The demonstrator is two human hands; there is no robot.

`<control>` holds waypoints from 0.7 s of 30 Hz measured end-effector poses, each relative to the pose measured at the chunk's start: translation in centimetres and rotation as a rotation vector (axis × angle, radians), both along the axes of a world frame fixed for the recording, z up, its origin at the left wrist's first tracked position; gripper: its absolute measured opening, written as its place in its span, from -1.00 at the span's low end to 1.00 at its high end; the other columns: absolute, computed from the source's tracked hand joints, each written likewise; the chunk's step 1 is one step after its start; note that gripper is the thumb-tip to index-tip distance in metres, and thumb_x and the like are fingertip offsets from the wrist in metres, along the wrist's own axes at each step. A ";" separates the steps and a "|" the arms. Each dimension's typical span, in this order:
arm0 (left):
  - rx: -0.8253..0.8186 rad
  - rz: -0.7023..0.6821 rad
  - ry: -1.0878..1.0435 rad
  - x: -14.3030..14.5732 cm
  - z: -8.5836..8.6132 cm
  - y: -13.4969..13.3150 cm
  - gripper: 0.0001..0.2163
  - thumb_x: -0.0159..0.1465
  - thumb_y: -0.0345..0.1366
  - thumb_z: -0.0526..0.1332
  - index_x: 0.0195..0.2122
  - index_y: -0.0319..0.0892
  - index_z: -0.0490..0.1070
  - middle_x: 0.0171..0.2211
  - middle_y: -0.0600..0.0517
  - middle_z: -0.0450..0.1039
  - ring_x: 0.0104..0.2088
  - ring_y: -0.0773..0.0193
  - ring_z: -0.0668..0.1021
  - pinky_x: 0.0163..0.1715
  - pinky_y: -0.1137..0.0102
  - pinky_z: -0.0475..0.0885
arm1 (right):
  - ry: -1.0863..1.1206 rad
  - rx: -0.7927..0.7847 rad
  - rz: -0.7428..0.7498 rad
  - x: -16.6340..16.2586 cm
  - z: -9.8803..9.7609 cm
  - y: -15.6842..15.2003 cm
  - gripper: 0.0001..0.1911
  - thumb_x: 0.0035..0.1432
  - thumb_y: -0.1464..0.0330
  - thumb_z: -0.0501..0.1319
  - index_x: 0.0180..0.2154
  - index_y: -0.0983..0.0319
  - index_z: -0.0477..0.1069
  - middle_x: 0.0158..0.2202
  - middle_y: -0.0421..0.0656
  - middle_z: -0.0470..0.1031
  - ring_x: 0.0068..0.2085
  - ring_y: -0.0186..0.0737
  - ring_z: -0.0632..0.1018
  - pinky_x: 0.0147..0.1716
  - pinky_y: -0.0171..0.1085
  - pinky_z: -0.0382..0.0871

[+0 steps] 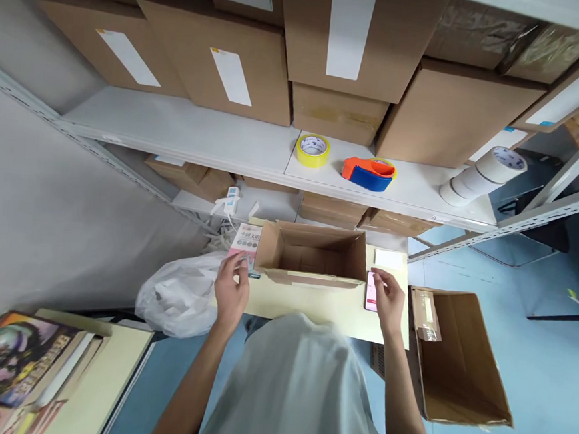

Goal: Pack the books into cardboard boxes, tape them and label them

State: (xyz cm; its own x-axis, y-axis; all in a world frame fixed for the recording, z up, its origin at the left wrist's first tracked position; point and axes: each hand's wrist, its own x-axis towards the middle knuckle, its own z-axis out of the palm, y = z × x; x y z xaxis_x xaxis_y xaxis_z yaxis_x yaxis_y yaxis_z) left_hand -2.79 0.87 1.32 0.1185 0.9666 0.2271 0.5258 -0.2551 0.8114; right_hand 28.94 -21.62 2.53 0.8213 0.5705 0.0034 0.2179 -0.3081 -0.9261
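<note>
An open cardboard box (311, 253) stands on a small pale table (312, 306) in front of me. My left hand (231, 286) reaches to the box's left, its fingers closing on the lower edge of a pink-and-white book (246, 239) lying there. To the right of the box, my right hand (388, 298) rests with its fingers on a phone (371, 292) with a pink screen lying flat on the table. A white slip of paper (389, 258) lies just beyond the phone.
A white shelf (200, 133) behind carries a yellow tape roll (313, 150), an orange-and-blue tape dispenser (369, 173), stacked white tape rolls (483, 175) and many cardboard cartons. A white plastic bag (177, 298) lies left of the table, another open box (459, 357) on the floor right, books (12, 362) lower left.
</note>
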 end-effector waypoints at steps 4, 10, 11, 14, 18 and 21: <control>0.148 -0.272 0.104 3.6 4.7 0.2 -0.68 0.55 -0.13 0.10 0.12 -0.10 0.57 0.08 -0.13 0.63 0.10 0.07 0.66 0.17 0.19 0.55 | -0.119 0.017 0.226 -0.7 4.2 3.5 -0.56 0.44 0.02 0.20 0.04 0.17 0.65 0.10 0.04 0.70 0.08 0.06 0.70 0.12 0.01 0.60; 0.013 -0.549 0.324 4.6 3.4 -1.0 -0.64 0.57 -0.09 0.06 -0.05 -0.08 0.65 0.13 -0.10 0.63 0.10 0.01 0.67 0.19 0.13 0.56 | -0.167 -0.185 0.402 0.7 3.0 4.7 -0.61 0.42 0.10 0.18 0.05 0.14 0.64 0.08 0.01 0.71 0.05 0.10 0.73 0.12 0.05 0.61; -0.009 -0.542 0.341 4.0 2.9 -1.3 -0.62 0.57 -0.08 0.05 -0.10 -0.08 0.65 0.12 -0.10 0.63 0.09 0.02 0.67 0.19 0.13 0.57 | -0.176 -0.204 0.387 1.3 2.5 4.0 -0.60 0.42 0.09 0.18 0.06 0.14 0.64 0.09 0.01 0.71 0.06 0.11 0.73 0.12 0.06 0.60; -0.056 -0.509 0.384 1.6 1.3 -2.1 -0.61 0.57 -0.06 0.07 -0.27 -0.08 0.60 0.11 -0.10 0.62 0.13 0.01 0.66 0.23 0.12 0.55 | -0.162 -0.260 0.347 3.2 0.8 1.7 -0.57 0.40 0.07 0.19 0.09 0.15 0.61 0.06 0.04 0.71 0.07 0.16 0.72 0.10 0.08 0.61; -0.050 -0.540 0.470 -0.3 -1.0 -2.8 -0.79 0.44 -0.11 0.30 -0.07 -0.13 0.56 0.39 -0.22 0.36 0.47 -0.16 0.37 0.42 -0.01 0.39 | -0.082 -0.295 0.328 4.5 -1.8 0.2 -0.51 0.38 0.03 0.20 0.14 0.18 0.57 0.09 0.09 0.68 0.06 0.15 0.71 0.08 0.10 0.63; -0.118 -0.550 0.545 -0.3 -3.0 -3.2 -0.45 0.32 -0.22 0.43 0.31 -0.13 0.37 0.53 -0.25 0.11 0.55 -0.21 0.21 0.46 -0.06 0.33 | -0.086 -0.237 0.323 4.6 -3.2 1.2 -0.47 0.39 -0.01 0.21 0.18 0.18 0.54 0.19 0.10 0.61 0.10 0.12 0.68 0.12 0.10 0.62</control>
State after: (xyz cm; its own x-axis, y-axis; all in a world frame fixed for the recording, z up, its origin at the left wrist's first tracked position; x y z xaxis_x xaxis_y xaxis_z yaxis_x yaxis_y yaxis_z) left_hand -3.04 -2.38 -1.67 0.6529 0.7507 -0.1011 0.6807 -0.5230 0.5130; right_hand 33.53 -20.40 -0.67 0.6022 0.7923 -0.0978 0.4123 -0.4136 -0.8117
